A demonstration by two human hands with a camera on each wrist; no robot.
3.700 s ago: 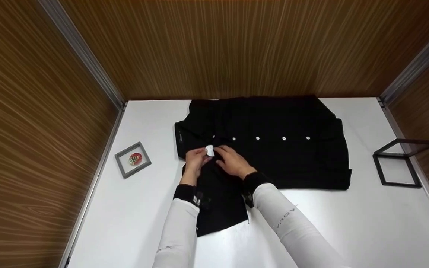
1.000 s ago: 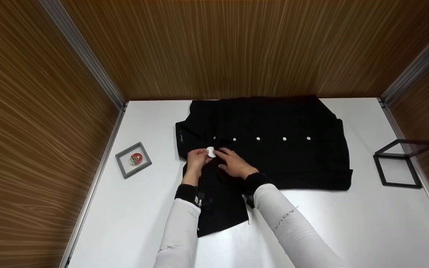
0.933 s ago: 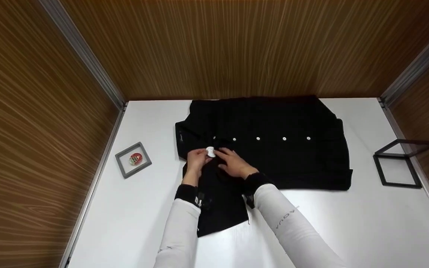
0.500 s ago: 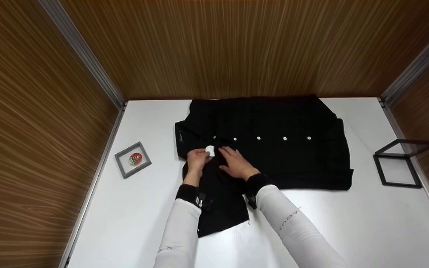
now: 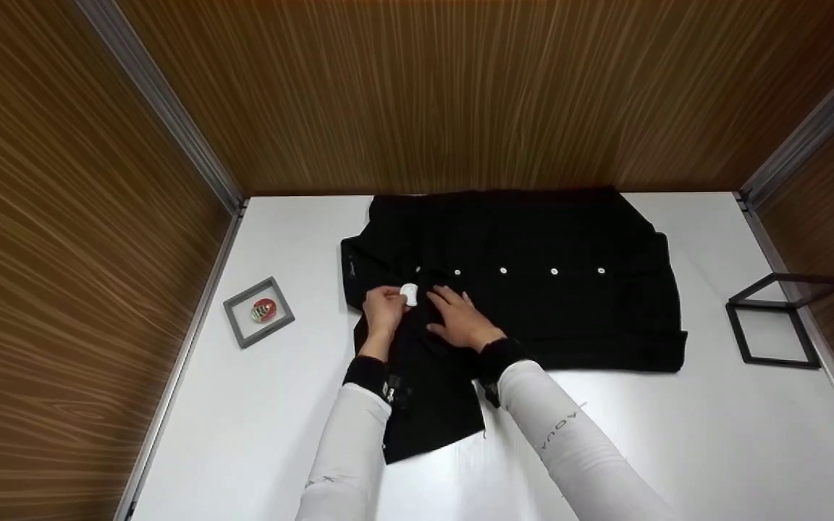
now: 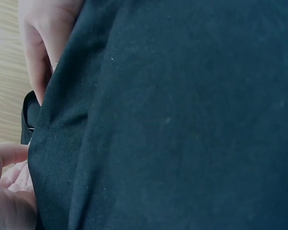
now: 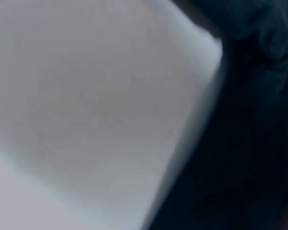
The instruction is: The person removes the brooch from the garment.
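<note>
A black button-up shirt (image 5: 562, 311) lies spread on the white table, one sleeve (image 5: 435, 427) reaching toward the front. In the head view my left hand (image 5: 383, 312) pinches a small flat white piece (image 5: 408, 294) with inward-curved sides, just above the cloth; its exact kind cannot be told. My right hand (image 5: 460, 320) rests on the shirt just right of that piece, fingers extended and apart from it. Dark cloth (image 6: 182, 120) fills most of the left wrist view, with parts of both hands at its left edge. The right wrist view is mostly a blurred white sleeve (image 7: 96, 105).
Several white buttons (image 5: 503, 270) run in a row across the shirt. A grey frame (image 5: 234, 327) with a round red and green patterned piece (image 5: 263, 310) lies at the left. At the right stands a hinged black frame (image 5: 779, 360), unfolded. Wood-grain panels (image 5: 424, 94) enclose the table.
My right fingertips have come away from the white piece and shifted slightly right onto the shirt. The left hand keeps its pinch on the piece in nearly the same spot.
</note>
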